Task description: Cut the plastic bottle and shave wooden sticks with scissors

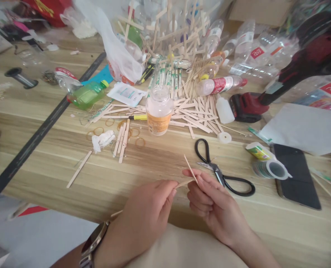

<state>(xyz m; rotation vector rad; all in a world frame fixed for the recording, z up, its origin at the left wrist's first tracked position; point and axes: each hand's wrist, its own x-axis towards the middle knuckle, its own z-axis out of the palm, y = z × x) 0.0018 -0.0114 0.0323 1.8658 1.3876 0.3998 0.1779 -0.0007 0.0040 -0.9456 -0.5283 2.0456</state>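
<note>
Near the table's front edge, my left hand (151,210), with a watch on its wrist, is closed on a flat wooden stick (183,183) that sticks out to the right between thumb and fingers. My right hand (210,201) pinches a thin wooden stick (191,168), which points up and to the left. The two sticks meet at my right fingertips; whether they are joined I cannot tell. Black-handled scissors (217,172) lie open just beyond my right hand. A few flat sticks (122,140) and rubber bands (140,142) lie beyond my left hand.
A clear jar (159,111) stands mid-table before a heap of sticks (193,115). A green bottle (87,95) lies left. On the right are a phone (295,176), a tape roll (275,169) and a red-black power tool (249,106). Plastic bottles crowd the back.
</note>
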